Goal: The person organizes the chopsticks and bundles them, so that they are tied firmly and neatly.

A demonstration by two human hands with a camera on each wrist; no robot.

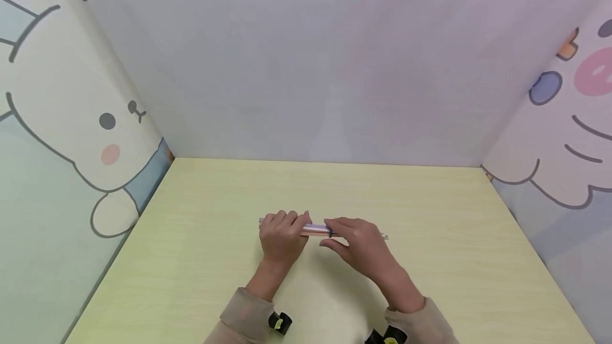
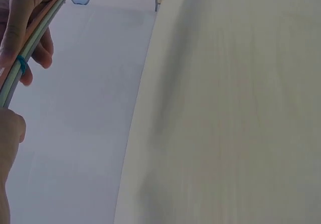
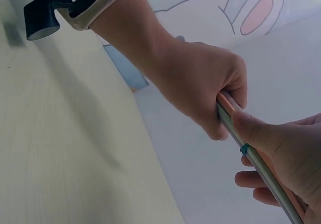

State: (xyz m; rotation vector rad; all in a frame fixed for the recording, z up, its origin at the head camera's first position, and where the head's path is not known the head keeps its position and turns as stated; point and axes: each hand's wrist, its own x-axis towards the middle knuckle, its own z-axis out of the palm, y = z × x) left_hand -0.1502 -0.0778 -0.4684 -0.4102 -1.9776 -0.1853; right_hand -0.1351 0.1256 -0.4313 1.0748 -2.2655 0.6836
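Above the table, a bundle of thin sticks [image 1: 316, 229] in pale purple, white and orange lies level between the hands; a green side shows in the wrist views. A small teal band [image 3: 244, 149] circles it. The left hand [image 1: 283, 238] grips the bundle with curled fingers, and a short end sticks out past it. Near the band, the right hand [image 1: 360, 243] holds the bundle, its thumb [image 3: 253, 133] on one side and fingers on the other. Beyond this hand the far tips [image 1: 384, 236] show. Part of the bundle is hidden behind the palms.
A pale wooden table [image 1: 201, 195] spreads under the hands. Behind it rises a plain grey-white wall [image 1: 330, 68]. Side panels with cartoon animals [image 1: 57, 147] flank it. Black straps with camera mounts [image 1: 280, 323] are at the sleeves.
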